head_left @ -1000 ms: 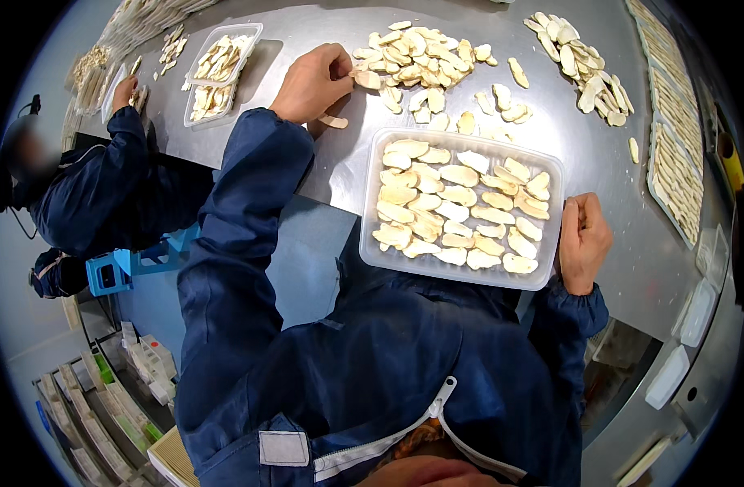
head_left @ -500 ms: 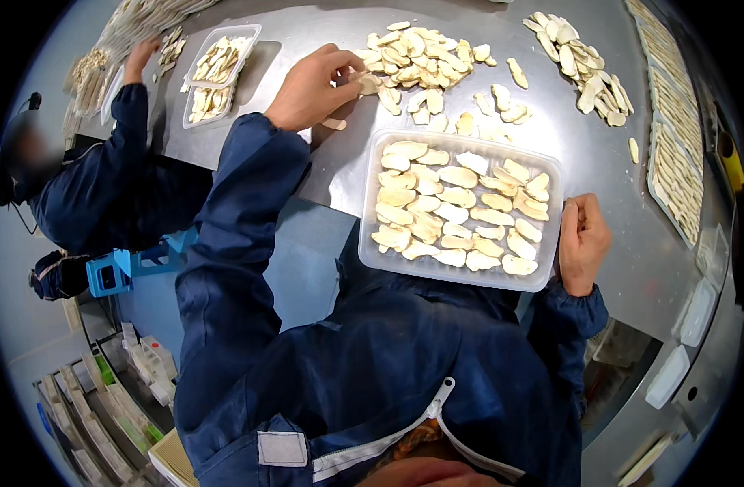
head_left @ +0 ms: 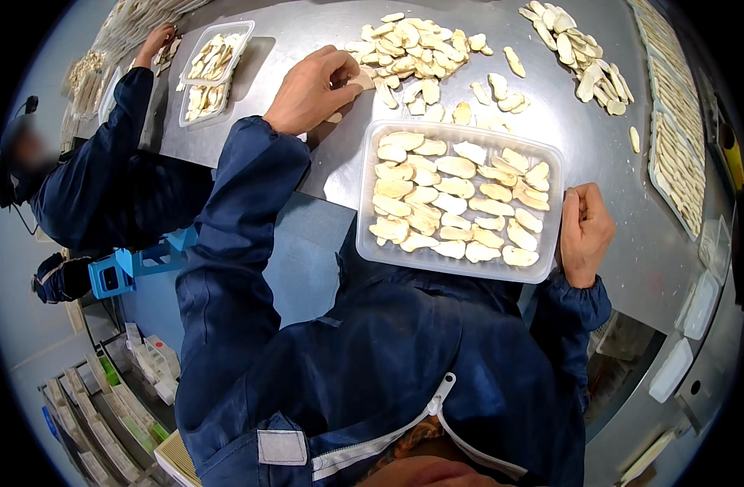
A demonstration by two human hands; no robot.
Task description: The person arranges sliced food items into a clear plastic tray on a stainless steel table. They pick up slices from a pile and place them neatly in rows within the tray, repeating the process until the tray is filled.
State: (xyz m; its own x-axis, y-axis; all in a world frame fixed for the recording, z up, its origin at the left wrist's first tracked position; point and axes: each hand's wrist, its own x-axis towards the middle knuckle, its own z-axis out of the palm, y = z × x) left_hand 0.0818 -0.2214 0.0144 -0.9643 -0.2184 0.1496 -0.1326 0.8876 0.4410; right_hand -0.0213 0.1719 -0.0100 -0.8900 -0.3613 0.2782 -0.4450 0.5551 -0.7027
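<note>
A clear plastic tray point(head_left: 550, 154) full of pale tan slices sits on the steel table point(head_left: 307, 24) right in front of me. My right hand point(head_left: 584, 233) rests as a fist against the tray's right side, nothing seen in it. My left hand point(head_left: 313, 88) reaches out beyond the tray's far left corner, its fingers pinching a slice point(head_left: 361, 80) at the near edge of a loose heap of slices point(head_left: 417, 47).
A second heap of slices point(head_left: 579, 49) lies at the far right, and a long tray of slices point(head_left: 672, 122) runs along the right edge. At the left a co-worker in blue point(head_left: 104, 178) reaches a hand point(head_left: 157, 42) beside another filled tray point(head_left: 214, 69).
My left hand has moved away from me and to the right, up to the heap, and closed on a slice. The co-worker's hand shifted farther up the table. My right hand stayed put.
</note>
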